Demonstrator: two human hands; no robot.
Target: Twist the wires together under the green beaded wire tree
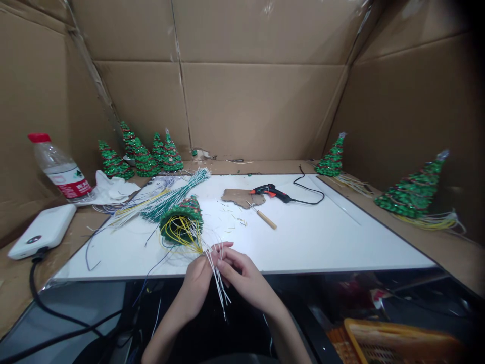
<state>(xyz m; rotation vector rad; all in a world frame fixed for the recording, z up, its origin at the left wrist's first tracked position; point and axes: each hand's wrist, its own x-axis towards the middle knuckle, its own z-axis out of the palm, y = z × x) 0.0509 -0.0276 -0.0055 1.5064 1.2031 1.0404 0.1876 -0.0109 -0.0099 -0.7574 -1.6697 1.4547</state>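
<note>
A small green Christmas tree (193,205) lies on its side on the white board, its hollow base turned toward me. Yellow wires (178,230) and white wires (215,275) come out of that base. My left hand (202,268) is closed round the bundle near the board's front edge. Close beside it, my right hand (237,270) pinches at the white wires with thumb and fingers. The loose wire ends hang down between my wrists. Some of the fingertips are hidden behind the wires and each other.
A hot glue gun (273,192) rests by a cardboard scrap (242,197) and a wooden-handled awl (266,219). Bundled green and white wires (178,194) lie left. More trees (142,156) stand at the back left and right. A bottle (60,169), power bank (43,232) and basket (397,338) surround the board.
</note>
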